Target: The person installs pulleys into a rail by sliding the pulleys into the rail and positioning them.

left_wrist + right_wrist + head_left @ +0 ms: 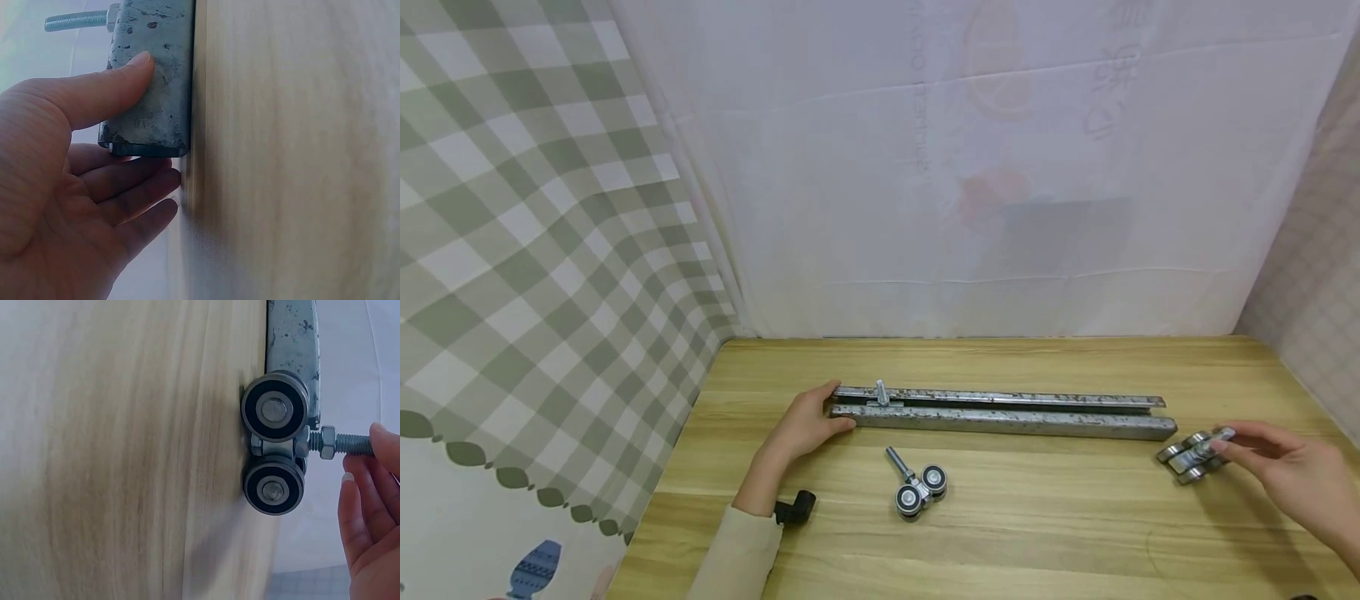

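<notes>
A steel C-channel rail (1000, 419) with a slot along its top lies across the table. At its left end, my left hand (805, 423) grips it, thumb on the front face (140, 109) and other fingers behind and around the end. Out of the slot near that hand stands a threaded bolt (882, 392), whose lower part is inside the rail. My right hand (1300, 471) pinches the bolt (353, 444) of a four-wheel roller trolley (1193, 457) between thumb and fingers. The trolley's wheels (274, 407) are close by the rail's right end, bolt pointing up.
Another roller trolley (921, 492) lies on its side in front of the rail, its bolt pointing toward the back left. A black device (796, 507) sits at my left wrist. White cloth (985, 300) hangs behind the wooden table (1037, 533), with checked cloth (550, 208) on the left.
</notes>
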The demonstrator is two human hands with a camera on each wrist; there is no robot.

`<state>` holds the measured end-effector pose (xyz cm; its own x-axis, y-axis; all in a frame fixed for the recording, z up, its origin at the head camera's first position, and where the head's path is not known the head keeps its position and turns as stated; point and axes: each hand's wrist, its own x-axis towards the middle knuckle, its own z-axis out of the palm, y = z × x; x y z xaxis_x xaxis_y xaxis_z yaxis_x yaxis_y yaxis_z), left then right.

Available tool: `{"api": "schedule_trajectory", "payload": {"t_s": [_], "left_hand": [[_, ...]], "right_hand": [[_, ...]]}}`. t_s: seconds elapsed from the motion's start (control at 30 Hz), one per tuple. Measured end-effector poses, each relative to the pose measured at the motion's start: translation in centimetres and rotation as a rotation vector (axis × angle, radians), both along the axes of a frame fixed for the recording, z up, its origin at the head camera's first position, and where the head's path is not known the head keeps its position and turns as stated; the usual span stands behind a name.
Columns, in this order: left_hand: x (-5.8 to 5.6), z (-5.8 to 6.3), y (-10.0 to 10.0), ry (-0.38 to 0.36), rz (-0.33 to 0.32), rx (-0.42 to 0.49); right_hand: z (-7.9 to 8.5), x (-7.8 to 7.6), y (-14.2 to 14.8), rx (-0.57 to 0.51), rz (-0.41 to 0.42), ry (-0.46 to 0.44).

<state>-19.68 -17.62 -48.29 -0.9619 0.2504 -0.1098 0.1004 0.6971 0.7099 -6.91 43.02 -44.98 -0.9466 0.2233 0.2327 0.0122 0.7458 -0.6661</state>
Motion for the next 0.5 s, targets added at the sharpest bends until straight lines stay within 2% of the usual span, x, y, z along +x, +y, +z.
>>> {"api": "schedule_trajectory", "payload": {"t_s": [0.3,0.5], "left_hand": [[0.19,0.18,0.03,-0.003,0.004,0.010],[0.22,0.31,0.06,0.000,0.002,0.011]], "right_hand": [[-0.20,-0.57,0.20,-0.024,-0.039,0.057],[-0.14,-0.86,0.88,-0.035,-0.100,0.007]]}}
